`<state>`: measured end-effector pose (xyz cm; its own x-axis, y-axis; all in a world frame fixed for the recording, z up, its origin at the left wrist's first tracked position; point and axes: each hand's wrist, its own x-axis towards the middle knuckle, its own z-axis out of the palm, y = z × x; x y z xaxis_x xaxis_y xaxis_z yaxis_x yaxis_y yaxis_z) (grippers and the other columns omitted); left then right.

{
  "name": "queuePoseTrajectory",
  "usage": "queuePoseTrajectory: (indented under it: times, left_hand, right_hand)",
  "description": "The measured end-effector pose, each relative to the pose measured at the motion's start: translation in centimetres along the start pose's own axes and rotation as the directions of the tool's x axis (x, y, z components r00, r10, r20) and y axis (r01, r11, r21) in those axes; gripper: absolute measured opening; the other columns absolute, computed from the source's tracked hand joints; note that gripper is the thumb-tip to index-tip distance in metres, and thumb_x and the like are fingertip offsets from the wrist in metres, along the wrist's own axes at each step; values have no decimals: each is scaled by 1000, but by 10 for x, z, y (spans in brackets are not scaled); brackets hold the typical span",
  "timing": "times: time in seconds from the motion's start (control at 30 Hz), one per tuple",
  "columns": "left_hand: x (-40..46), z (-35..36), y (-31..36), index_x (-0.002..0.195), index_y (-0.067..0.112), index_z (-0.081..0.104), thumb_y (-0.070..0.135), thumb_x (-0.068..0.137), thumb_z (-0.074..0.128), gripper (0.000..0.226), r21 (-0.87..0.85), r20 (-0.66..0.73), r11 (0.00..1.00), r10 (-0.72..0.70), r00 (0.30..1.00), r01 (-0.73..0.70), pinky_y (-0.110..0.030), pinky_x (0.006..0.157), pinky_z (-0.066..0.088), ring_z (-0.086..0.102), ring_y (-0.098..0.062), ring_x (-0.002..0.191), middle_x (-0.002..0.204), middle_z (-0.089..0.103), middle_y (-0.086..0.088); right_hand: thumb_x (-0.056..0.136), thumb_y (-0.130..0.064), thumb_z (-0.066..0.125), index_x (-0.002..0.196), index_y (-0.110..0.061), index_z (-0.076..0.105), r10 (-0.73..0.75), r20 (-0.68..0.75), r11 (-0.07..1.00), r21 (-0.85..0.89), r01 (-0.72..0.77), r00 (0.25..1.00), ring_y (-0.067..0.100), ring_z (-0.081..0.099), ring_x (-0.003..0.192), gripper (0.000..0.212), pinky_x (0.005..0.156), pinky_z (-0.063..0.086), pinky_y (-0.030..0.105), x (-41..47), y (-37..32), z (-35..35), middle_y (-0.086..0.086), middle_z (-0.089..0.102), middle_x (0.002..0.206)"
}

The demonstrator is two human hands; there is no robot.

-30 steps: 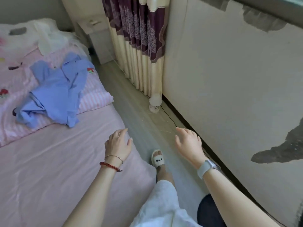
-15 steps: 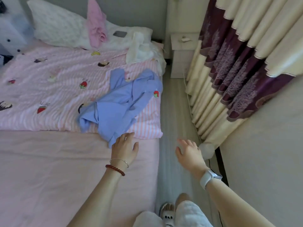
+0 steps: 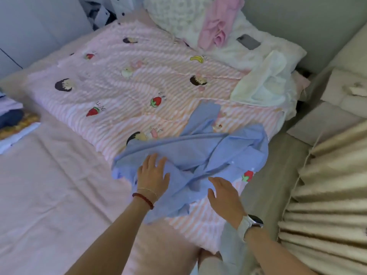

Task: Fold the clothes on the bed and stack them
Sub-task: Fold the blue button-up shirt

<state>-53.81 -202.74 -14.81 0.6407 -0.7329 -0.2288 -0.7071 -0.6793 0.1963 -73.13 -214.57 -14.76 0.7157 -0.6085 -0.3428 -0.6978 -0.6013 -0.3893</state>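
While plain pink sheet lies bare to your left, the crumpled light-blue cotton shirt sprawls at the striped quilt's right edge; your left hand rests on it, fingers spread, right hand open alongside.

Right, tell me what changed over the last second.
Both hands came forward onto the blue shirt: the left hand now lies open on it, the right hand hovers open at its near edge. Nothing is gripped. The shirt lies crumpled where it was.
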Motion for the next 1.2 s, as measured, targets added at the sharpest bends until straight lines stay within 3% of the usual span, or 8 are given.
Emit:
queuePoseTrajectory:
  times: [0.23, 0.33, 0.43, 0.53, 0.83, 0.93, 1.03, 1.2]
  left_hand:
    - [114, 34, 7, 147, 33, -3, 66, 86, 36, 79, 145, 215, 963, -254, 943, 226, -62, 108, -6, 10, -28, 143, 154, 21, -3]
    - [114, 41, -2, 127, 22, 44, 53, 94, 34, 47, 93, 359, 973, -232, 904, 213, -44, 102, 28, 51, -29, 114, 123, 58, -7]
    - [85, 34, -8, 78, 24, 48, 44, 98, 33, 32, -182, 478, 948, -147, 866, 261, -33, 71, 40, 59, -30, 91, 97, 65, -10]
    - [41, 14, -26, 74, 16, 49, 32, 98, 43, 29, -449, 419, 806, -192, 887, 386, -32, 72, 41, 59, -22, 77, 75, 60, -6]
    - [-54, -130, -107, 66, 20, 62, 16, 88, 56, 23, -967, 80, 150, -590, 804, 206, -13, 53, 41, 49, -2, 56, 58, 54, 11]
    - [-56, -151, -146, 89, 23, 68, 21, 86, 64, 5, -931, -16, 252, -750, 661, 263, -26, 72, 49, 60, -11, 71, 78, 63, -2]
    - [-44, -134, -173, 139, 18, 37, 34, 88, 59, 58, -589, -77, 452, -856, 511, 670, -45, 101, 38, 46, -35, 119, 135, 42, -17]
    - [-37, -38, -164, 142, 12, 32, 31, 91, 56, 60, -601, 11, 613, -635, 772, 513, -36, 107, 29, 36, -29, 131, 143, 36, -15]
  right_hand:
    - [95, -35, 42, 148, -15, 13, -183, 117, 964, -171, 201, 976, 21, 13, 143, 64, 112, 17, 37, 171, 33, -19, 6, 10, 156]
    - [92, -54, 39, 146, -21, -17, -215, 310, 885, -339, 319, 926, 25, -7, 144, 84, 113, 4, 50, 219, 37, -15, 4, -16, 156]
    - [89, -53, 46, 148, -20, 1, -239, 518, 849, -299, 436, 821, 30, 26, 138, 82, 106, 26, 47, 236, 32, -11, 7, 19, 154]
    - [94, -40, 47, 128, -16, 42, -290, 688, 892, -58, 449, 666, 30, 53, 112, 42, 86, 44, 35, 214, 13, -14, 8, 54, 124]
    - [93, -15, 55, 71, -4, 57, -695, 452, 719, 429, 548, 559, 19, 45, 61, 24, 58, 32, 19, 187, -193, -96, 13, 52, 67]
    - [91, -24, 56, 102, -6, 66, -737, 318, 676, 352, 647, 597, 21, 59, 88, 23, 72, 39, 25, 201, -248, -102, 12, 66, 98]
    - [96, -25, 47, 137, -18, 43, -673, 241, 740, 193, 645, 699, 26, 48, 120, 43, 97, 40, 36, 207, -268, -81, 9, 51, 133]
    - [96, -14, 40, 133, -4, 43, -588, 398, 780, 49, 624, 704, 38, 49, 113, 38, 92, 42, 49, 202, -227, -8, 20, 51, 130]
